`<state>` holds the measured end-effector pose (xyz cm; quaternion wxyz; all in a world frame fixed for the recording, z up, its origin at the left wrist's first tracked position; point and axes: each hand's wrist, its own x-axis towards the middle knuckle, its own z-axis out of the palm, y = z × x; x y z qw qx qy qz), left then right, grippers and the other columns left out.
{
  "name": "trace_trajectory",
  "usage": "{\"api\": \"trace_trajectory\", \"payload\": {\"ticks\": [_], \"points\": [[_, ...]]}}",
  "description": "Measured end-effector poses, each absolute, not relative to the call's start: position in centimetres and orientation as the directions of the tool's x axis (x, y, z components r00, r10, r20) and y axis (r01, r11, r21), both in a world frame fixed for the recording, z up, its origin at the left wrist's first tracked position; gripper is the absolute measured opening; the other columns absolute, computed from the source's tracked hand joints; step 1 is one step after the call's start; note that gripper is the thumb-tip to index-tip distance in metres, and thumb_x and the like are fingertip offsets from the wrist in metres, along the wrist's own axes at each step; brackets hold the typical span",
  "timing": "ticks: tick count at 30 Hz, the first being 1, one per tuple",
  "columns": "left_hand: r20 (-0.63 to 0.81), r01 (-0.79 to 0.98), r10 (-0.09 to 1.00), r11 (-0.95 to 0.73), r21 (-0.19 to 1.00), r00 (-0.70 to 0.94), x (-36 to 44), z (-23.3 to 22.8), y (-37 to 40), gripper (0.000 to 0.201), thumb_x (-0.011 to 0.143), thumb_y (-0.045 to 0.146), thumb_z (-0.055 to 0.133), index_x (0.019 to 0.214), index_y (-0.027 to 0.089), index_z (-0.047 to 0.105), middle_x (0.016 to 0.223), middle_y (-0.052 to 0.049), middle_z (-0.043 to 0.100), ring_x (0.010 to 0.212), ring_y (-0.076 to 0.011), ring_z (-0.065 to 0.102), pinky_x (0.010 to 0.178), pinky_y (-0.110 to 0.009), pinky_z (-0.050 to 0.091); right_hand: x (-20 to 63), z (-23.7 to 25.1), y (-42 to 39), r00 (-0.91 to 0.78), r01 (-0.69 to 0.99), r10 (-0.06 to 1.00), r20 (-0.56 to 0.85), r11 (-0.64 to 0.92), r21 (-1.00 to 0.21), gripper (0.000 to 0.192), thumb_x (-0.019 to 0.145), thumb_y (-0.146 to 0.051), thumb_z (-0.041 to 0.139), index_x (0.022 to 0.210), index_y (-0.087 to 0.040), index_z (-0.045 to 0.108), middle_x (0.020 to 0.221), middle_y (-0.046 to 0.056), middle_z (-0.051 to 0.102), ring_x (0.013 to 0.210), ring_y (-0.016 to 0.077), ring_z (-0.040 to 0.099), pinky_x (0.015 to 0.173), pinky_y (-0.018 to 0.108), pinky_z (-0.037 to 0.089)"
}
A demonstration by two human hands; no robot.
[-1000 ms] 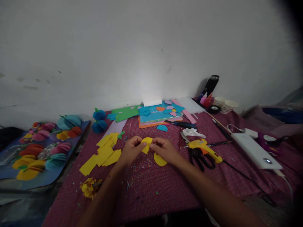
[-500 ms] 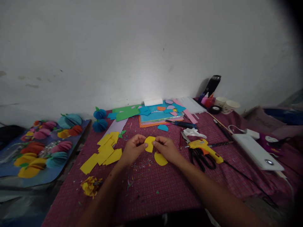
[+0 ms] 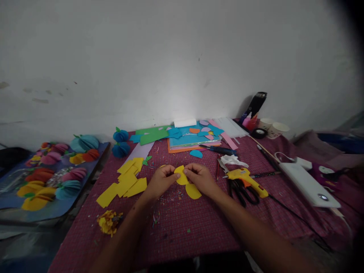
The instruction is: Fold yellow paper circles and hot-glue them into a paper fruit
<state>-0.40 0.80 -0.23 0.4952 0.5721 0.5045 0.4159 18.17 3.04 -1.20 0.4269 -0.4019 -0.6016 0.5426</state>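
Yellow paper circle (image 3: pixel 181 175) pinched between left hand (image 3: pixel 161 181) and right hand (image 3: pixel 200 178), above 1 flat yellow disc (image 3: pixel 193 191) on the checked cloth (image 3: pixel 199 223).

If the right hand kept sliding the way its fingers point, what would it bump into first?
The right hand points left, so it would probably meet the left hand first, right across the yellow paper circle both pinch.
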Motion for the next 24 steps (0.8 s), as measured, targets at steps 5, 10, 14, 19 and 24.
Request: {"api": "trace_trajectory", "payload": {"ticks": [5, 10, 14, 19, 24], "points": [[-0.072, 0.156, 0.984, 0.047, 0.987, 0.162, -0.31, -0.25, 0.85, 0.030, 0.075, 0.041, 0.074, 0.075, 0.016, 0.058, 0.066, 0.003, 0.058, 0.058, -0.0099, 0.050, 0.056, -0.022, 0.036, 18.18, -1.14, 3.04, -0.313, 0.009, 0.946, 0.084, 0.092, -0.996, 0.024, 0.081, -0.041, 0.063, 0.075, -0.018, 0.062, 0.061, -0.004, 0.051, 0.051, 0.0094, 0.044, 0.047, 0.022, 0.033], [-0.038, 0.078, 0.999, 0.035, 0.996, 0.038, -0.39, -0.52, 1.18, 0.030, 0.074, 0.041, 0.075, 0.072, 0.017, 0.058, 0.063, 0.003, 0.059, 0.057, -0.0099, 0.050, 0.056, -0.022, 0.037, 18.26, -1.09, 2.95, -0.386, 0.070, 0.922, 0.038, 0.071, -0.995, 0.024, 0.081, -0.042, 0.063, 0.080, -0.018, 0.065, 0.063, -0.003, 0.055, 0.051, 0.0096, 0.046, 0.047, 0.022, 0.035], [-0.014, 0.030, 0.999, 0.012, 0.999, 0.046, -0.49, -0.64, 1.17, 0.031, 0.077, 0.043, 0.075, 0.072, 0.016, 0.060, 0.065, 0.003, 0.060, 0.060, -0.0102, 0.051, 0.058, -0.022, 0.038, 18.30, -1.06, 2.93, -0.376, 0.141, 0.926, 0.025, 0.084, -0.986, 0.023, 0.083, -0.039, 0.059, 0.074, -0.018, 0.064, 0.059, -0.003, 0.054, 0.049, 0.0096, 0.045, 0.046, 0.022, 0.033], [0.018, 0.015, 0.994, -0.020, 1.000, 0.105, -0.33, -0.39, 0.93, 0.029, 0.081, 0.044, 0.072, 0.082, 0.015, 0.066, 0.075, 0.000, 0.065, 0.067, -0.0124, 0.056, 0.066, -0.024, 0.044, 18.28, -1.29, 2.96, -0.401, 0.178, 0.913, 0.079, 0.162, -0.971, 0.019, 0.081, -0.033, 0.060, 0.069, -0.020, 0.062, 0.059, -0.003, 0.055, 0.053, 0.0106, 0.045, 0.048, 0.022, 0.033], [0.015, 0.019, 0.995, -0.017, 1.000, 0.099, -0.17, -0.10, 0.87, 0.026, 0.079, 0.040, 0.073, 0.079, 0.015, 0.066, 0.074, -0.001, 0.065, 0.068, -0.0133, 0.058, 0.067, -0.025, 0.046, 18.20, -1.51, 2.95, -0.414, 0.155, 0.904, 0.105, 0.184, -0.971, 0.015, 0.080, -0.032, 0.060, 0.073, -0.019, 0.064, 0.063, -0.002, 0.056, 0.055, 0.0110, 0.047, 0.052, 0.022, 0.036]]}}
